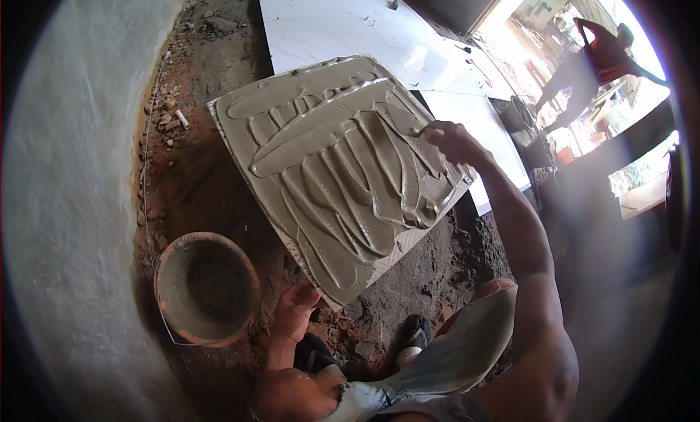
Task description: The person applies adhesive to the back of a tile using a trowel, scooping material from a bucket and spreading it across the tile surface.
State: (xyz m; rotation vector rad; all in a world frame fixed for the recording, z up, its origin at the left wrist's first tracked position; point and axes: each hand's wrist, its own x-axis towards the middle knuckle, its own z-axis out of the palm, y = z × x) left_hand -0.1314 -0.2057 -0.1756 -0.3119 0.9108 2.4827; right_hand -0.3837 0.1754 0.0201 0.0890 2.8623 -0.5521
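Note:
A large square tile (399,256) is tilted up in front of me, its upturned face spread with wet grey mortar (332,185) in thick ridges. My left hand (295,307) grips its near lower corner, fingers curled around the edge. Over the tile's right side, my right hand (453,141) is closed around the handle of a trowel (405,122). The trowel's blade lies against the mortar and is partly smeared with it, so its full outline is hard to make out.
White glossy tiles (335,25) cover the floor beyond. At left stands a mortar-stained bucket (246,265) near the grey wall (73,167), with a string (145,181) along it. Rubble (171,123) lies by the wall. Another person (609,57) stands at the right doorway near a dark bucket (516,116).

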